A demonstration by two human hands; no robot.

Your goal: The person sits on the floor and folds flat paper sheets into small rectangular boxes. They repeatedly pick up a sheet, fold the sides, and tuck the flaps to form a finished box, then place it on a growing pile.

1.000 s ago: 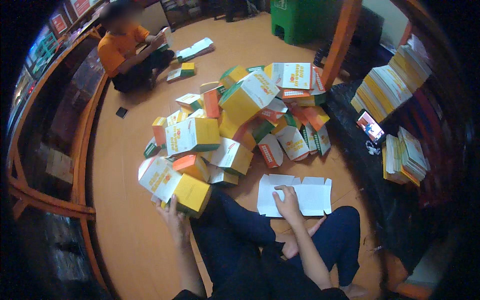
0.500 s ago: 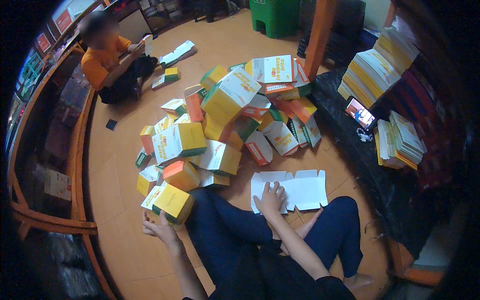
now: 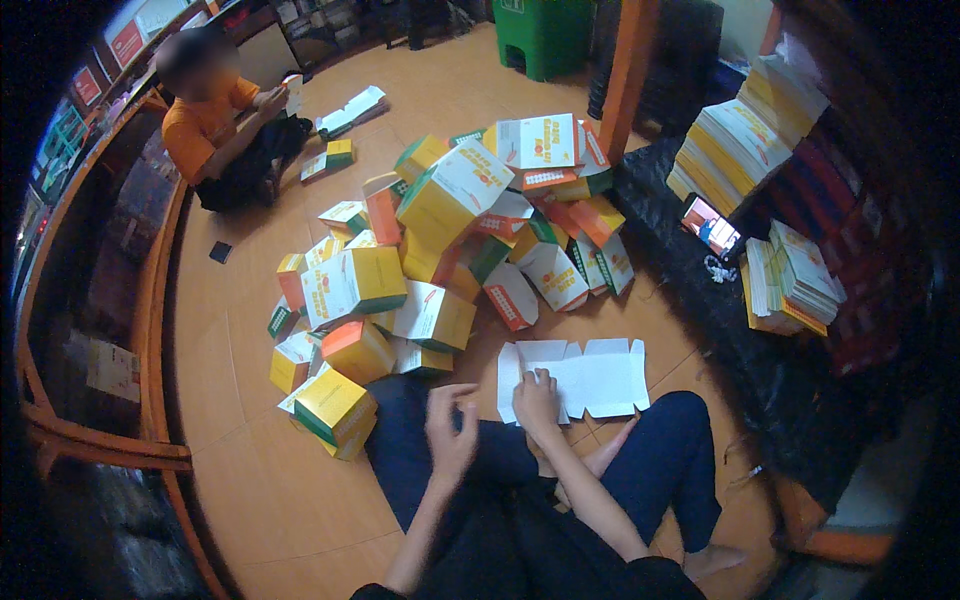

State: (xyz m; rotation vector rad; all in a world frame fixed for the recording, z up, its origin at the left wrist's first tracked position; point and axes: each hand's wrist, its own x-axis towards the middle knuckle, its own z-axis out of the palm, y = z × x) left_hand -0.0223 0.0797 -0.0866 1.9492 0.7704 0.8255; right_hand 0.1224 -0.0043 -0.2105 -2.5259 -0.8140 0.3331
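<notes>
The chief hazard is lying just ahead of both hands: a large heap of folded boxes point(image 3: 440, 240), yellow, orange, green and white, is sitting loosely stacked on the floor point(image 3: 250, 470), with several boxes leaning on one another and the topmost tilting. In my judgement a knock from an elbow or a reaching arm is likely to send the upper boxes sliding down onto the flat white carton blank point(image 3: 575, 378), which is lying on the floor directly under and just beyond the right hand point(image 3: 537, 400). A second concern is the blank itself: it is resting partly against the person's knee, and, pressed on one edge only, it could skid or crease along a wrong line. A smaller risk is the yellow box with a green band point(image 3: 333, 408) lying to the left of the left hand point(image 3: 450, 425), near enough to be brushed and tipped. Further off to the right, stacks of flat printed sheets point(image 3: 735, 150) are standing well apart from both hands and are posing no immediate problem. Another person in an orange shirt point(image 3: 205, 125) is sitting far beyond the heap, handling a separate piece. As to the hands: the right hand is lying palm down with fingers spread fairly flat, pressing on the near edge of the blank and gripping nothing. The left hand is hovering above the lap, fingers loosely curled and half open, holding nothing and touching nothing.
</notes>
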